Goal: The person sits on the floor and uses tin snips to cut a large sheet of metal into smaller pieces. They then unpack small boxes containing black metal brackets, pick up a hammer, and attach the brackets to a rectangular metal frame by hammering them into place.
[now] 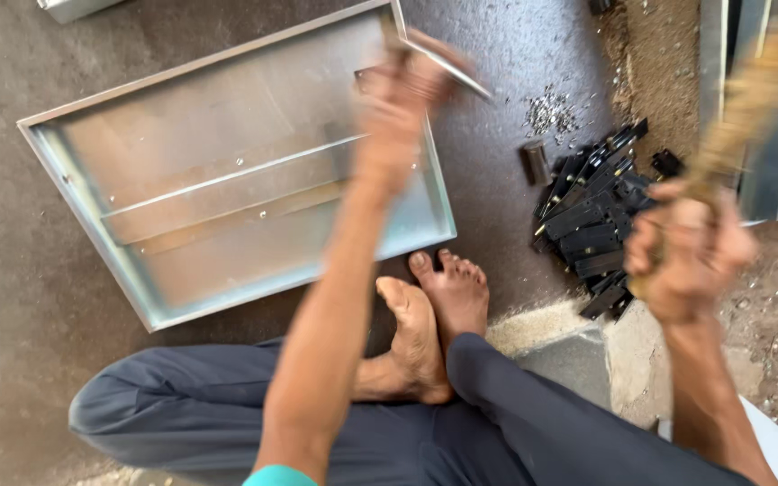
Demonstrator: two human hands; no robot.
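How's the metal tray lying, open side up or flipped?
Open side up. The metal tray lies flat on the floor with its raised rim and inner cross strip showing; the left hand grips its far edge.

We see no packages, labels, signs or screens anywhere in this view.
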